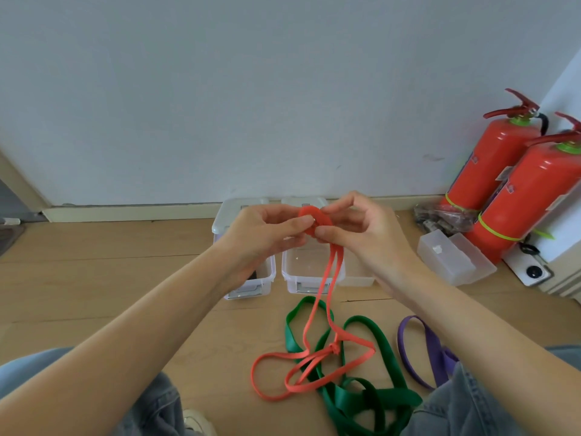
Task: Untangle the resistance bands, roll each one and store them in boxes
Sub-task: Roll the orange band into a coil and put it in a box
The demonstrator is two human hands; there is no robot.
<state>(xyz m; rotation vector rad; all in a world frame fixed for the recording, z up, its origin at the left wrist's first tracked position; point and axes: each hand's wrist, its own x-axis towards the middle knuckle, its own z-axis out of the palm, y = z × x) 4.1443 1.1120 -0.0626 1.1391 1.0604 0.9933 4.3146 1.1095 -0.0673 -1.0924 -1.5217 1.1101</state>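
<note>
My left hand [267,234] and my right hand [361,228] both pinch a small rolled coil of the red band [314,223] above the boxes. Two strands of that red band hang down from the coil to loose loops [301,369] on the floor, where a knot shows. The loops lie across a green band [361,398] that is spread on the floor between my knees. A purple band [421,350] lies to the right, partly under my right leg. Two clear boxes stand open behind: the left box [251,287] partly hidden by my left wrist, the middle box [301,269] under the coil.
Two red fire extinguishers [503,184] stand against the wall at right, with a clear plastic lidded case [452,259] and a dark bundle in front of them. A white device lies at the far right. The wood floor meets the wall's skirting board just behind the boxes.
</note>
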